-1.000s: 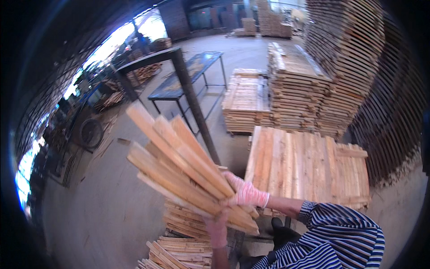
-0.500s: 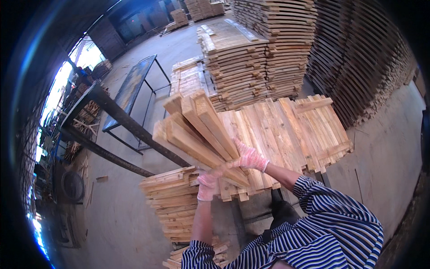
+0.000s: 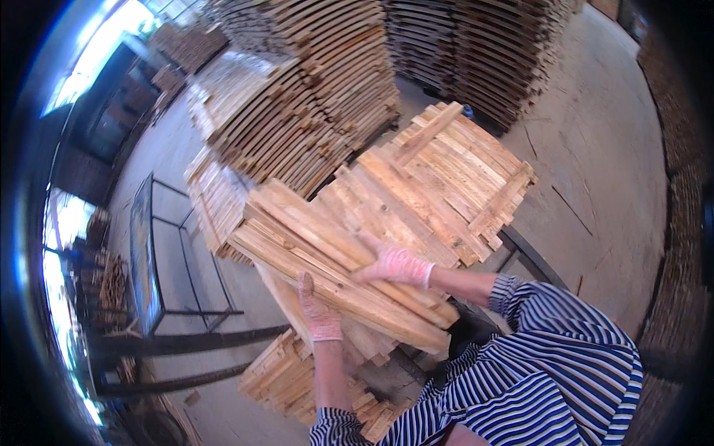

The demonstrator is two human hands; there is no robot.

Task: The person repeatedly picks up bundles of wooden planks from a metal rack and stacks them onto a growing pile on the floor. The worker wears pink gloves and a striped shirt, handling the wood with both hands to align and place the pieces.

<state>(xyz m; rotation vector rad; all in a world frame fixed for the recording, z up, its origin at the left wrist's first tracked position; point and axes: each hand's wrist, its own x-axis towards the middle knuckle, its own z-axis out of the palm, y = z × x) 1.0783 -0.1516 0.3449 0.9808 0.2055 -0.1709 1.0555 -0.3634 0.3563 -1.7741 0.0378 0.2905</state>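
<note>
A bundle of several long wooden boards [image 3: 327,286] lies slantwise between my hands, over a row of planks [image 3: 394,186] laid side by side on a stand. My left hand [image 3: 320,316], in a pink-and-white knit glove, holds the bundle's left side; one finger or thumb lies up along the edge, and the others are hidden. My right hand [image 3: 398,265], gloved alike, grips the boards from the right, thumb stretched along them and fingers over the top.
Below my left forearm is a stack of short boards [image 3: 279,375]. Tall piles of slats [image 3: 297,126] rise beyond the planks. A black metal-framed table [image 3: 146,253] stands at the left, with dark bars [image 3: 193,340] nearer me. Concrete floor [image 3: 595,163] lies to the right.
My view has swung to the right. The boards, fanned and tilted upward before, now lie lower and more parallel over the planks. My hands have moved farther apart along them.
</note>
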